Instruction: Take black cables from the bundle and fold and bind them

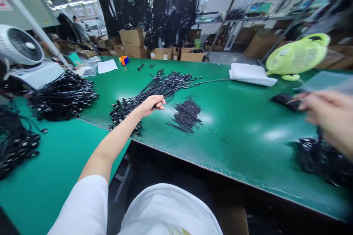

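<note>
My left hand [151, 104] reaches out over the green table [242, 136] and rests on a long bundle of black cables [154, 88], fingers curled round some of them. Just right of it lies a small heap of short black ties [186, 115]. My right hand [329, 117] is at the right edge, smeared by motion, near a bundled black cable [286, 101] and above a dark pile of cables [322, 159]. Its fingers are too blurred to read.
A white fan [20, 47] stands at the far left, with cable piles [62, 95] beside it. A yellow-green fan [299, 57] and folded white sheets [250, 73] lie at the back right. Cardboard boxes [132, 42] and a distant person [79, 27] are behind the table.
</note>
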A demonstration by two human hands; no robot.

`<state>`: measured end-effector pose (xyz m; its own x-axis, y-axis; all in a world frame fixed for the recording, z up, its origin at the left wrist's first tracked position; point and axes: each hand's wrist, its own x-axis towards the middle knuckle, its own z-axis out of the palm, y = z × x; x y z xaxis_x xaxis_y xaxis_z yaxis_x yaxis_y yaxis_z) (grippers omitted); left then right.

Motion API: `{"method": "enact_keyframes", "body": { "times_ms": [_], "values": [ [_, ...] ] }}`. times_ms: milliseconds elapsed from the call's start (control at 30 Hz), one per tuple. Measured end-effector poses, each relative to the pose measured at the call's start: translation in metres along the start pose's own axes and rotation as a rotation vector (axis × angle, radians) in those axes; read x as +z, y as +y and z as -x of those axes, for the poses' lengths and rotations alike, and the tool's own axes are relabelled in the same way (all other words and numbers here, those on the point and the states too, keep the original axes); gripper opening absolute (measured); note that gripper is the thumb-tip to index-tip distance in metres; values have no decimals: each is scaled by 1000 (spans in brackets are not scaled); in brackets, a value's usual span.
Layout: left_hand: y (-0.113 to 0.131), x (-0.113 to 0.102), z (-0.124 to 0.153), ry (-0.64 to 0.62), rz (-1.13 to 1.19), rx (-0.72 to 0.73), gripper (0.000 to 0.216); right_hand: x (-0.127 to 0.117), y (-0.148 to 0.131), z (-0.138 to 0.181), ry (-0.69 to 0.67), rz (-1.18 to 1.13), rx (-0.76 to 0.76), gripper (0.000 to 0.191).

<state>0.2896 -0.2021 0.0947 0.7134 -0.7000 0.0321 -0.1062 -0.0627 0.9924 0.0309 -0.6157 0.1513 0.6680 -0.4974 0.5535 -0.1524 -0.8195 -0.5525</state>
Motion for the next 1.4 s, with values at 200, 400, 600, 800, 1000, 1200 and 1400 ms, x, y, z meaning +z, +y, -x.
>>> {"method": "enact_keyframes", "body": {
  "times_ms": [200, 400, 600, 800, 1000, 1200, 1400],
  "values": [
    [7, 25, 38, -17, 529, 71, 31, 102, -49, 128, -770, -114, -119, 29],
    [5, 86, 78, -318, -105, 101, 26, 82, -134, 137, -670, -129, -292, 39],
    [-3, 102, 111, -559, 290, -175, 39, 72, -99, 102, -566, 20, -85, 38],
    [-4, 92, 114, -236, 863, -400, 20, 103, -65, 134, -746, -62, -89, 35],
    [-2, 78, 114, 36, 997, -407, 28, 101, -40, 162, -681, -114, -10, 34],
    [-12, 80, 105, 25, 944, -326, 35, 94, -49, 181, -579, 211, -307, 51],
    [-31, 114, 104, -210, 428, -367, 44, 110, -100, 187, -726, -84, -773, 39]
  ]
}}
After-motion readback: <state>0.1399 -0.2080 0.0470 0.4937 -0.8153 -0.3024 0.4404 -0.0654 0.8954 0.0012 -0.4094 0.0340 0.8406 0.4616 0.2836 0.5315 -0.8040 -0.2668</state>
